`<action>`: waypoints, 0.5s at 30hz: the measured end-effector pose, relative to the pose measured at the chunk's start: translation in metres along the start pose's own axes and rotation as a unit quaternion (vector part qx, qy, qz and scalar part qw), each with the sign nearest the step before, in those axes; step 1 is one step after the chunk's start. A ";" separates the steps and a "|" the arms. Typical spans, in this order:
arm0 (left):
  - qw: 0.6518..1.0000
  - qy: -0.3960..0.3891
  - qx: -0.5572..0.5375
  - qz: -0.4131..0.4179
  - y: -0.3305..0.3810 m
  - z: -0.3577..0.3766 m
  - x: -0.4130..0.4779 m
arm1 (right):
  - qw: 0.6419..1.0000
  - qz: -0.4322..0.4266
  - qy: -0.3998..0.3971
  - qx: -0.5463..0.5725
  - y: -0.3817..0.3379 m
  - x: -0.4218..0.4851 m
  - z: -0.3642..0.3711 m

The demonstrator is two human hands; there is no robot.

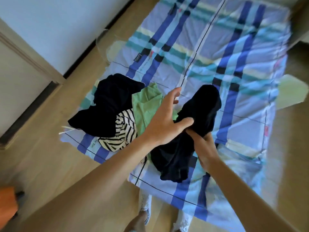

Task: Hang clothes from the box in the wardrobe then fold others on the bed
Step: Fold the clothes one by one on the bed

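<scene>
Limply, the dark navy garment (pixel 205 106) bunches, crumpled, over the plaid-sheeted bed (pixel 242 47).

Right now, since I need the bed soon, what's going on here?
A person stands over the bed, sorting clothes. The right hand grips a bunched dark garment, and the left hand, fingers spread, has its thumb on the same cloth. Beside it, a green top, a striped shirt and another dark piece lie in an unfolded heap.

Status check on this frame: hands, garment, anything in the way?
Right hand grips the dark garment, bunched, over the plaid bedcover. Left hand open, thumb touching it. Unfolded clothes pile crowds the left side.
</scene>
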State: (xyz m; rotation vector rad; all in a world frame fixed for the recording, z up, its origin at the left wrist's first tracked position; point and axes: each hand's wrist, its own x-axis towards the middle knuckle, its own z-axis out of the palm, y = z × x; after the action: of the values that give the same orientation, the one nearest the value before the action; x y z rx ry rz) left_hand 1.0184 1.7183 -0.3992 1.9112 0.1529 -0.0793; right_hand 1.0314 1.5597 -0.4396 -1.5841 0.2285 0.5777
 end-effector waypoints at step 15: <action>0.985 0.041 0.023 0.166 0.313 -0.035 -0.057 | 0.975 -0.218 0.032 -0.002 -0.364 -0.188 -0.104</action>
State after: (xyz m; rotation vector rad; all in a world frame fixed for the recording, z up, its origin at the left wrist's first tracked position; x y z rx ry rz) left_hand 1.0068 1.6428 -0.0885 1.9622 -0.1152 0.2233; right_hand 1.0688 1.4617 -0.0301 -1.5946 -0.0751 0.1865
